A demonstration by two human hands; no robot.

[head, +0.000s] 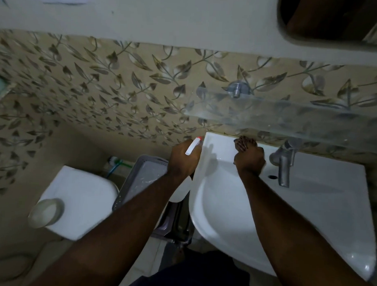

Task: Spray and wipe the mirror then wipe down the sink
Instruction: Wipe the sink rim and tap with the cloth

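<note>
The white sink (309,211) fills the right half of the view, below me. My left hand (182,159) is shut on a white spray bottle (192,146) with a red nozzle tip, held just off the sink's left edge; the bottle's body hangs below the hand. My right hand (249,157) rests on the sink's back rim left of the tap (284,165), fingers curled down together. Whether anything lies under that hand is hidden. The mirror's (337,19) lower corner shows at the top right.
A glass shelf (291,116) juts from the leaf-patterned tiled wall above the tap. Left of the sink stand a grey plastic basket (139,179) and a white toilet cistern (78,201) with a round flush button. A metal bin sits under the sink's edge.
</note>
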